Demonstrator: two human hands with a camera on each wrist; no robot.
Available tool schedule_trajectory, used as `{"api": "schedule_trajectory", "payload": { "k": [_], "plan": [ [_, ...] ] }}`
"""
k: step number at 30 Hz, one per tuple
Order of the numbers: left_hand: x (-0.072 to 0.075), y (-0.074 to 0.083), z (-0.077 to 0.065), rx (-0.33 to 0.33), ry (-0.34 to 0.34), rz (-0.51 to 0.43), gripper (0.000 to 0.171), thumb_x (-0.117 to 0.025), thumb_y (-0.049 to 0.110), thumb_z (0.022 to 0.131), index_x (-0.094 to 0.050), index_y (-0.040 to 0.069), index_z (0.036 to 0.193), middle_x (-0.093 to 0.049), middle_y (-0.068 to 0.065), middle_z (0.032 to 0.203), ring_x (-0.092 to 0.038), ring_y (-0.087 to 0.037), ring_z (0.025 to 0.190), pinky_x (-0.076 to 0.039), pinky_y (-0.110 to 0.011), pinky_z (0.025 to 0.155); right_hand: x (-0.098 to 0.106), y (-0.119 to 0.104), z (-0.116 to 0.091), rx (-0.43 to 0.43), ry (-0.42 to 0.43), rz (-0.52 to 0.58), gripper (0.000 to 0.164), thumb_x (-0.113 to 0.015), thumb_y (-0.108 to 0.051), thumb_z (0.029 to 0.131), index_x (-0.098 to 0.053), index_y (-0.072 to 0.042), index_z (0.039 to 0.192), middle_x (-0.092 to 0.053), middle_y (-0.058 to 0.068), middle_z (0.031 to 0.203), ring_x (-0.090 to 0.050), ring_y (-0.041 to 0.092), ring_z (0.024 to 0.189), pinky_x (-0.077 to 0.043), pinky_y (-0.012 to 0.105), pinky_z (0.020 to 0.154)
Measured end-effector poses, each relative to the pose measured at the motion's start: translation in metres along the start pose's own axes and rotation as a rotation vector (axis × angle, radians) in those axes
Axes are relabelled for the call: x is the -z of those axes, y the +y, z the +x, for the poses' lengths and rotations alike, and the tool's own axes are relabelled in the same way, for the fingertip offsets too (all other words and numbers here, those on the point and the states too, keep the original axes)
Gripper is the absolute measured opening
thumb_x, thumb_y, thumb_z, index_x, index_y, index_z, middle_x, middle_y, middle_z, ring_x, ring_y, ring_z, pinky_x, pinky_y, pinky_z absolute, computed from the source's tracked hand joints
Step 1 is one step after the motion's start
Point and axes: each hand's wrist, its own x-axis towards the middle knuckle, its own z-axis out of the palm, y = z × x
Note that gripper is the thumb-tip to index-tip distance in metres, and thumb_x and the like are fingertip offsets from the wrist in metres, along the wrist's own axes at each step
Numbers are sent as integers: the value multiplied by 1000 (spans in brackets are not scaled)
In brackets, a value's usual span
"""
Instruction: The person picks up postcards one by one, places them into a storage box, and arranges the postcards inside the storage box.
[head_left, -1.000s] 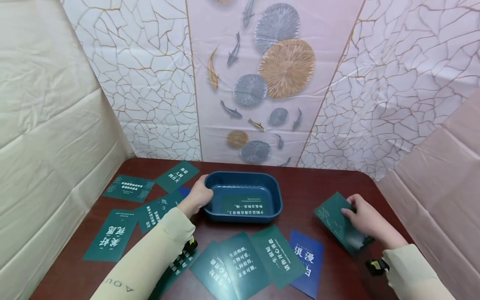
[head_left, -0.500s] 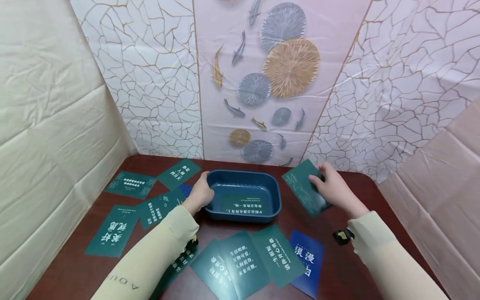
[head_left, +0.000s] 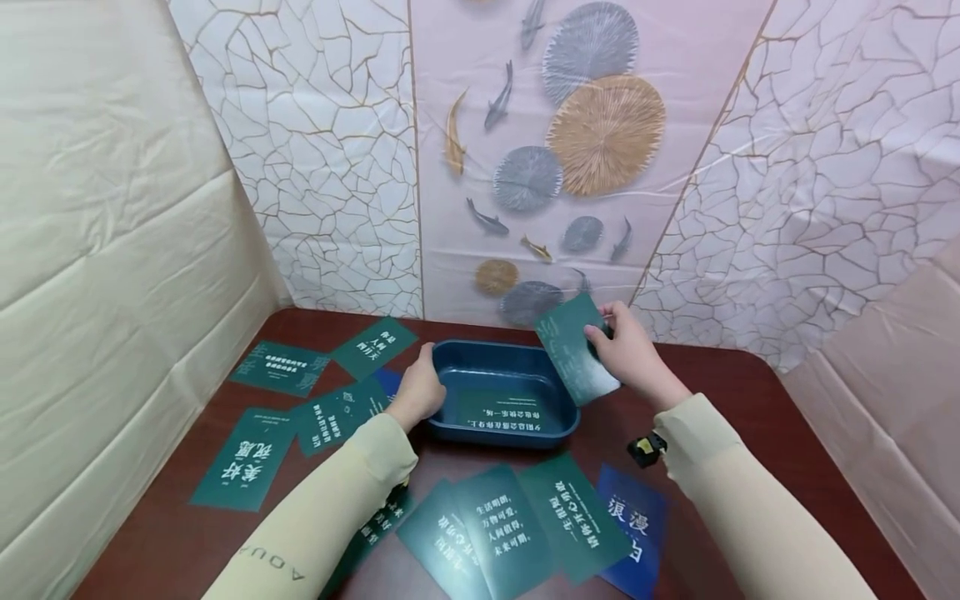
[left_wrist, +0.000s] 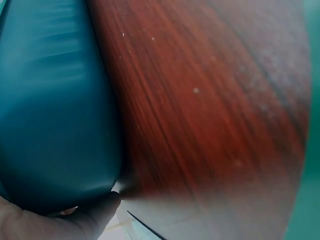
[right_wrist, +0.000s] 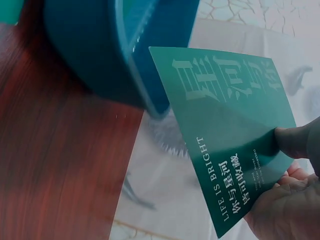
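My left hand (head_left: 420,390) grips the left end of a dark blue rectangular tray (head_left: 487,435) on the table; in the left wrist view the thumb or a finger (left_wrist: 100,215) lies against the tray's wall (left_wrist: 60,115). A green card with white Chinese lettering lies flat inside the tray. My right hand (head_left: 628,350) pinches a green card (head_left: 576,354) by its right edge, tilted over the tray's right rim. In the right wrist view this card (right_wrist: 225,115) reads "LIFE IS BRIGHT", and the thumb presses on its printed face.
Several green cards, such as one at the far left (head_left: 243,458), lie left of the tray. Three overlapping green cards (head_left: 502,525) and a blue card (head_left: 633,525) lie in front of it. Patterned cloth (head_left: 337,167) hangs behind the dark red table (head_left: 720,400).
My right hand has carried the green card up off the right side of the table and leftward to the tray's right rim. The left hand keeps its grip on the tray.
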Motion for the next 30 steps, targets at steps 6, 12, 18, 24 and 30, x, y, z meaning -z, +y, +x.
{"api": "schedule_trajectory", "payload": {
  "k": [6, 12, 18, 24, 30],
  "plan": [
    [-3, 3, -1, -25, 13, 28, 78, -54, -5, 89, -15, 12, 154, -53, -17, 134, -58, -26, 104, -47, -39, 82, -20, -9, 6, 7, -12, -14, 35, -51, -24, 102, -40, -5, 130, -54, 21, 119, -54, 33, 101, -44, 47, 83],
    [-2, 4, -5, -47, 15, 32, 78, -55, -6, 89, -14, 10, 154, -54, -17, 133, -58, -27, 109, -48, -41, 89, -44, -11, 12, 34, -113, -12, 38, -53, -18, 100, -41, -5, 134, -50, 22, 126, -51, 35, 111, -45, 50, 86],
    [-2, 1, -5, -39, 31, 33, 79, -56, -6, 88, -15, 10, 154, -52, -16, 135, -56, -27, 112, -47, -41, 90, -69, -8, 20, 57, -272, -53, 41, -51, -8, 96, -40, -5, 136, -47, 20, 132, -48, 33, 120, -44, 47, 86],
    [0, 2, -3, -49, 27, 30, 79, -57, -5, 88, -16, 10, 154, -50, -17, 138, -53, -29, 119, -45, -43, 96, -86, -11, 23, 53, -323, -123, 40, -53, -7, 96, -45, -6, 134, -47, 19, 136, -46, 33, 126, -45, 47, 89],
    [-1, 0, -1, -44, 29, 33, 79, -58, -4, 87, -17, 10, 153, -47, -18, 140, -49, -31, 125, -42, -45, 100, -101, -13, 24, 77, -380, -169, 41, -57, -8, 94, -47, -7, 134, -48, 17, 137, -48, 32, 124, -46, 46, 90]
  ]
}}
